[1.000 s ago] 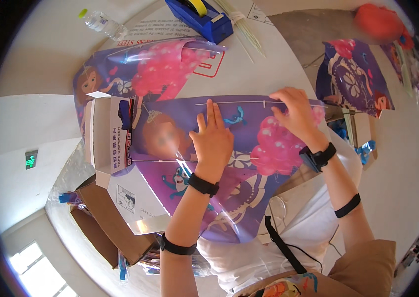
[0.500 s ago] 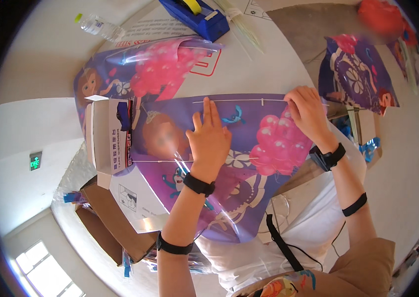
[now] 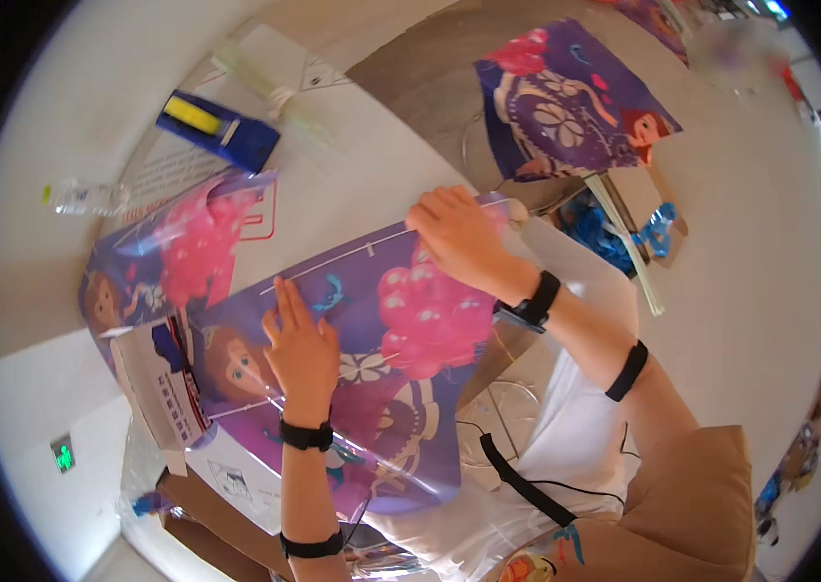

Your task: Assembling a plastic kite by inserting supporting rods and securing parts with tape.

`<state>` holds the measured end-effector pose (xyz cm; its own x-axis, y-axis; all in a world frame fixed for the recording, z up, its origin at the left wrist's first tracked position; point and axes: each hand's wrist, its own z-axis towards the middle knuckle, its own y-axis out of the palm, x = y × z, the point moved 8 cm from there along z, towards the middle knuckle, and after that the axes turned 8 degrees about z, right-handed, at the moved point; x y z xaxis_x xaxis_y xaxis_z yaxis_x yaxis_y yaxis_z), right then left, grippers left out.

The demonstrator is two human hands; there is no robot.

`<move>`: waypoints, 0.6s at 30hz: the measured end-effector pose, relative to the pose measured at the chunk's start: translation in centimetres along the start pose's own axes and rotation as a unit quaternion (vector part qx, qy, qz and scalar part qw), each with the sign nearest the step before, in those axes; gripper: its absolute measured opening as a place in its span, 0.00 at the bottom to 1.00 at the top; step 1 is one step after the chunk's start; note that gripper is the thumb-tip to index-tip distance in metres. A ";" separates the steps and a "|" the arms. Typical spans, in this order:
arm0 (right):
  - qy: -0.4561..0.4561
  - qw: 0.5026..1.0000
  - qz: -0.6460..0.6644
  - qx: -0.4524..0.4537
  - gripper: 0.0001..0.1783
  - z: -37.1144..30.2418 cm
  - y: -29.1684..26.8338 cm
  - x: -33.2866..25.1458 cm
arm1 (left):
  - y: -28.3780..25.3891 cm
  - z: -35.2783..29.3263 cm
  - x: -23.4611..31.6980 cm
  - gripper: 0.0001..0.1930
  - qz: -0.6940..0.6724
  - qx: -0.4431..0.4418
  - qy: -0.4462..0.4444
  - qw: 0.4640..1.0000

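Note:
A glossy purple printed sheet (image 3: pixel 352 320) with a cartoon figure and pink balloons lies in front of me. Along its far edge runs a thin white stick (image 3: pixel 343 259) with a small crosspiece. My left hand (image 3: pixel 302 354) rests open on the sheet, two stretched fingertips at the stick's left part. At the stick's right part, the curled fingers of my right hand (image 3: pixel 459 238) close on it at the sheet's edge, hiding some of it. A second thin stick (image 3: pixel 241 408) crosses the sheet lower down, passing partly behind my left hand.
Beyond the sheet stand a blue tape dispenser (image 3: pixel 221 131) with yellow tape and a bundle of pale sticks (image 3: pixel 279 102). A plastic bottle (image 3: pixel 88 198) lies at left. An opened carton (image 3: pixel 153 388) overlaps the sheet's left side. Another printed sheet (image 3: pixel 575 107) lies far right.
The view has turned, so the sheet, hands and table appear shifted left and tilted. Both hands keep about the same places on the sheet.

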<state>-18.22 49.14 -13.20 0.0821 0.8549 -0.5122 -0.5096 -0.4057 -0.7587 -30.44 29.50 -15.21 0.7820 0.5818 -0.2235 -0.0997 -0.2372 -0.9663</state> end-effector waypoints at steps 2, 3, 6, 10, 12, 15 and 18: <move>-0.001 1.000 -0.013 0.009 0.10 -0.2 -0.4 0.1 | -0.1 0.1 0.6 0.36 -0.008 0.006 0.013 1.000; -0.011 1.000 -0.015 0.013 0.09 -0.2 -0.5 0.0 | -0.2 0.1 0.6 0.36 -0.012 0.007 0.011 1.000; -0.005 1.000 -0.026 0.006 0.09 -0.3 -0.5 0.3 | -0.3 0.3 0.7 0.36 -0.013 0.018 0.022 1.000; -0.001 0.999 -0.037 0.007 0.08 -0.3 -0.3 0.4 | -0.4 0.2 0.8 0.35 -0.012 0.022 0.027 0.999; -0.011 0.999 -0.032 0.028 0.07 -0.2 -0.4 0.2 | -0.3 0.1 0.7 0.34 -0.013 0.018 0.022 1.000; -0.006 1.000 -0.029 0.012 0.06 -0.2 0.2 0.2 | -0.1 -0.1 0.4 0.35 -0.021 0.008 0.015 1.000; -0.018 0.999 -0.030 -0.003 0.06 -0.1 0.8 -0.1 | 0.2 -0.5 0.2 0.35 -0.014 0.004 0.011 1.000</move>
<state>-18.54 48.65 -13.79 0.0819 0.8883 -0.4519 -0.5002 -0.3556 -0.7896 -30.00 29.12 -15.40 0.7979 0.5709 -0.1934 -0.0828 -0.2139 -0.9733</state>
